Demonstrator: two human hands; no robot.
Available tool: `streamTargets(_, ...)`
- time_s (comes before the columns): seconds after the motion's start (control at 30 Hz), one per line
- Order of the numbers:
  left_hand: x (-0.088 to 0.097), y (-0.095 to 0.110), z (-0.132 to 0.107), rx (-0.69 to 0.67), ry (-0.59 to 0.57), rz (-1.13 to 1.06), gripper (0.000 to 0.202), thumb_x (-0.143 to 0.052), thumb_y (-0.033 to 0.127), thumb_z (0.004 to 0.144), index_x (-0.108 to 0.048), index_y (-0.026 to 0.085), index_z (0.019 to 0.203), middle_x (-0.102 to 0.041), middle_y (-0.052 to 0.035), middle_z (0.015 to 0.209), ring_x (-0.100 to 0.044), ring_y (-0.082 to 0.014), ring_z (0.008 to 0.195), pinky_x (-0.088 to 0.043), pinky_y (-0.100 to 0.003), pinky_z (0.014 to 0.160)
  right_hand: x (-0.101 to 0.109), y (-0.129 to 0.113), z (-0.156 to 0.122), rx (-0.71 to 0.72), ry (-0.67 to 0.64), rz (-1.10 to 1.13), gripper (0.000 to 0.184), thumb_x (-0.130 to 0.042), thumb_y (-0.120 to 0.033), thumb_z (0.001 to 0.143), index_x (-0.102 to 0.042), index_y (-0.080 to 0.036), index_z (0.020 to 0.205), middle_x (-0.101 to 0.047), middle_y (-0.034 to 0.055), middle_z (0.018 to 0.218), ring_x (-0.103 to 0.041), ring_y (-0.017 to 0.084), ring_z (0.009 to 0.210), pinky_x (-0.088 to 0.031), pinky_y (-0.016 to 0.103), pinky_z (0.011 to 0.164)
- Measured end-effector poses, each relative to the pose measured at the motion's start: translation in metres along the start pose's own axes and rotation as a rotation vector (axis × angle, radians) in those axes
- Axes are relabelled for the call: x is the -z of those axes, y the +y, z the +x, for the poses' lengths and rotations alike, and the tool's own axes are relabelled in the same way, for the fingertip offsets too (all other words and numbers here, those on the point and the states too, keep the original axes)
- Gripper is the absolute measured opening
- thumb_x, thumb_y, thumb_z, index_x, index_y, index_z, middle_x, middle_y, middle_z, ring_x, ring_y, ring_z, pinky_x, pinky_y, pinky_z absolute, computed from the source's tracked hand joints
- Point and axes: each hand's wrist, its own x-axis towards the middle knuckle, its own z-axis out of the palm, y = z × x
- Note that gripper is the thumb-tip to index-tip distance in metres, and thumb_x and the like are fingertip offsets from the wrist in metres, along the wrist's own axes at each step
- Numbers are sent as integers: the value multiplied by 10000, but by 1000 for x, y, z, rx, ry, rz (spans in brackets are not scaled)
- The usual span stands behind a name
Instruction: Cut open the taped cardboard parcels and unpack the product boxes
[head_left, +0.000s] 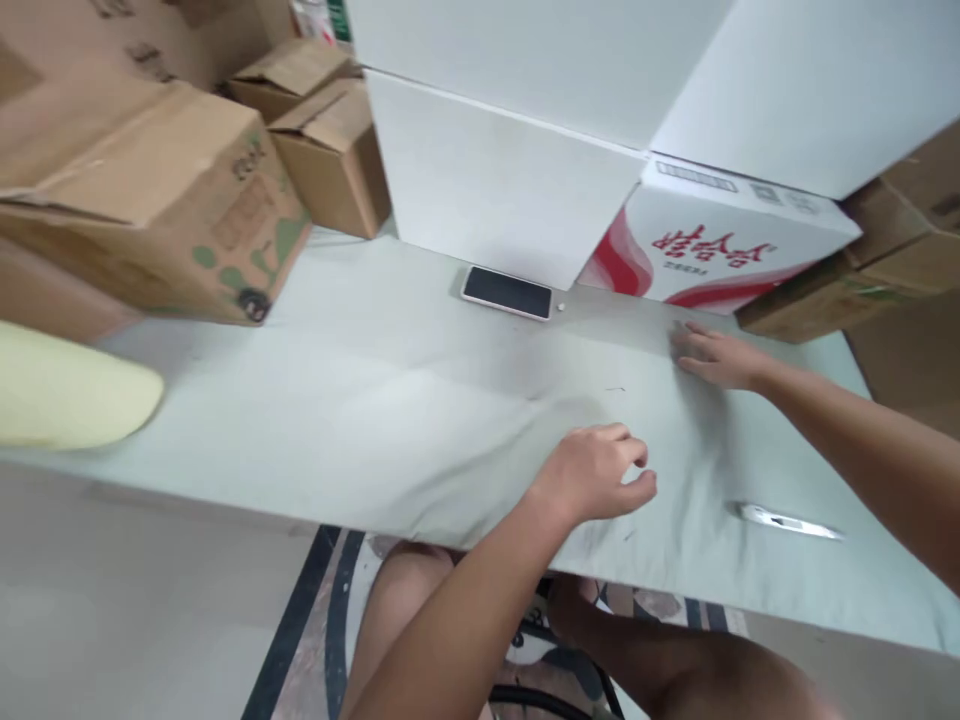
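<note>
My left hand point(600, 470) is over the light green cloth point(360, 400) near the table's front edge. Its fingers are loosely curled, with a gap between thumb and forefinger and nothing visible in it. Farther right and back, my right hand point(712, 358) reaches out over the cloth with fingers stretched, empty as far as I can see, just in front of a white box with red print point(697, 245). A slim white utility knife point(791, 522) lies on the cloth at the right, nearer the front. Beyond my left hand a phone point(508, 293) lies face up with a dark screen.
White boxes point(495, 170) are stacked at the back. Cardboard boxes stand at the left point(202, 200) and the right point(817, 295). A pale yellow roll point(75, 388) lies at the left edge. A tiny white bit point(561, 307) is beside the phone.
</note>
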Motion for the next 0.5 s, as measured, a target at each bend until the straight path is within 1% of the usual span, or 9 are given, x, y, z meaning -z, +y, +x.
streamTargets(0.03,4,0,-4,-1,13,-6,234,-578,365,962,-726,189,1009,-731,-60,1067,-699,-228,1016,-549,-353,905,-8,-14,-1,58,-37,-51,275,-819,-54,707,-746,-192,934,-543,143,1560,-463,419,1480,-222,649,1285)
streamTargets(0.1,10,1,-15,6,35,-25,222,-585,367,957,-722,197,993,-729,-48,1051,-701,-217,997,-549,-345,889,-24,-50,-3,182,-104,-158,263,-790,-126,770,-741,-206,1017,-528,132,1578,-453,413,1493,-247,628,1288)
streamTargets(0.17,15,0,-26,26,56,-59,218,-585,377,955,-715,205,985,-728,-34,1041,-703,-208,976,-549,-341,867,-42,-94,-4,318,-152,-232,296,-736,-174,832,-720,-217,1124,-528,123,1578,-450,385,1503,-277,579,1296)
streamTargets(0.23,21,-3,-37,42,85,-98,223,-577,390,958,-707,210,979,-727,-27,1034,-704,-204,976,-549,-337,865,-66,-145,-7,440,-192,-285,359,-676,-230,881,-678,-253,1240,-531,94,1573,-485,365,1476,-329,563,1279)
streamTargets(0.3,28,-7,-48,66,123,-127,224,-573,395,957,-700,212,979,-728,-30,1041,-707,-206,985,-552,-338,881,-95,-204,-14,554,-212,-344,419,-620,-303,917,-625,-302,1336,-526,72,1568,-535,370,1421,-408,584,1225)
streamTargets(0.37,36,-12,-59,95,150,-131,222,-566,387,954,-694,208,980,-729,-45,1075,-711,-209,967,-559,-342,862,-128,-270,-28,698,-195,-425,470,-556,-347,943,-571,-308,1411,-523,93,1554,-554,380,1390,-478,586,1160)
streamTargets(0.4,41,-14,-64,109,156,-127,219,-562,379,953,-692,204,978,-730,-53,1088,-711,-210,950,-562,-345,845,-145,-304,-38,784,-176,-431,491,-531,-352,951,-548,-293,1439,-501,103,1571,-544,377,1401,-486,576,1156)
streamTargets(0.47,48,-19,-72,136,169,-120,214,-537,345,958,-687,195,989,-736,-65,1081,-711,-219,947,-562,-357,836,-176,-373,-63,969,-145,-404,542,-506,-358,947,-501,-251,1479,-483,113,1580,-498,365,1449,-457,572,1171)
streamTargets(0.5,51,-21,-76,140,180,-128,222,-524,333,962,-684,193,1026,-739,-75,1095,-708,-234,982,-560,-365,840,-190,-406,-77,1064,-111,-375,565,-440,-371,950,-478,-233,1496,-479,109,1571,-471,350,1471,-432,574,1158)
